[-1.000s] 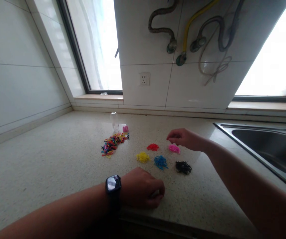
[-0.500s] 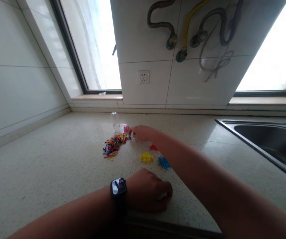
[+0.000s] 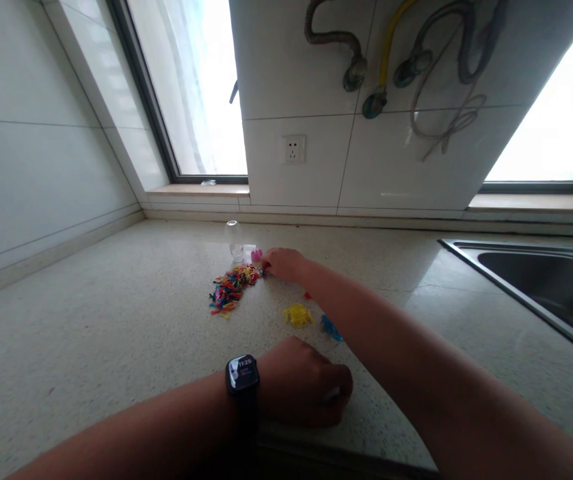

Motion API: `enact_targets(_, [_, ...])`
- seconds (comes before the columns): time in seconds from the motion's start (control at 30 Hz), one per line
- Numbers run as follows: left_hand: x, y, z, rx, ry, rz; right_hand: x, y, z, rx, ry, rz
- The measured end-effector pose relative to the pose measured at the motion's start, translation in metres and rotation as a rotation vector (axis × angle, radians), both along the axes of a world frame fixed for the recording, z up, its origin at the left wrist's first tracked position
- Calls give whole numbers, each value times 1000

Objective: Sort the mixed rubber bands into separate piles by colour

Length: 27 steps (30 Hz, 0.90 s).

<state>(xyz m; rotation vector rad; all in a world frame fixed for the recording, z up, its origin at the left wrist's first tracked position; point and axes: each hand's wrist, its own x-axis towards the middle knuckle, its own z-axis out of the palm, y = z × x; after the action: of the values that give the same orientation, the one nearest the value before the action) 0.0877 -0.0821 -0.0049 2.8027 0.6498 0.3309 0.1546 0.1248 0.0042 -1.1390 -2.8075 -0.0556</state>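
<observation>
My right hand (image 3: 285, 265) reaches to the right end of a pile of small multicoloured rubber bands (image 3: 232, 287). Its fingers are bent and pinched together there; whatever lies between the tips is too small to make out. Close by my forearm are a yellow heap of bands (image 3: 298, 315), a blue heap (image 3: 331, 328) partly covered by the arm, and a bit of red (image 3: 307, 295). Loosely curled into a fist, my left hand (image 3: 306, 387) rests near the counter's front edge, its wrist wearing a dark watch (image 3: 242, 373). No object shows in it.
Behind the pile stand a clear container (image 3: 234, 241) and a small pink item (image 3: 256, 255). A metal sink (image 3: 541, 283) is set into the speckled counter (image 3: 116, 320) at the right. On the tiled wall are a socket (image 3: 294, 149) and hoses (image 3: 386, 47).
The view has shifted slightly. My right hand's fingertips have come down and in against the pile's right end, and the forearm covers more of the red bits. The left hand stays resting.
</observation>
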Motion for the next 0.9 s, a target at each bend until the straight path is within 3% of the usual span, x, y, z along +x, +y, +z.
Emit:
enact_targets(0.3, [-1, -1, -1, 33, 22, -8, 21, -14, 13, -182, 339, 159])
enact_targets(0.43, [0, 0, 0, 31, 37, -3, 49, -31, 29, -300, 491, 109])
enact_targets(0.6, [0, 0, 0, 31, 29, -6, 105, -56, 43, -478, 702, -9])
enact_targets(0.8, [1, -2, 1, 4, 25, -7, 179, -90, 26, -543, 1007, -157])
enact_targets(0.9, [2, -2, 1, -19, 32, -8, 201, -104, 13, -592, 1035, -197])
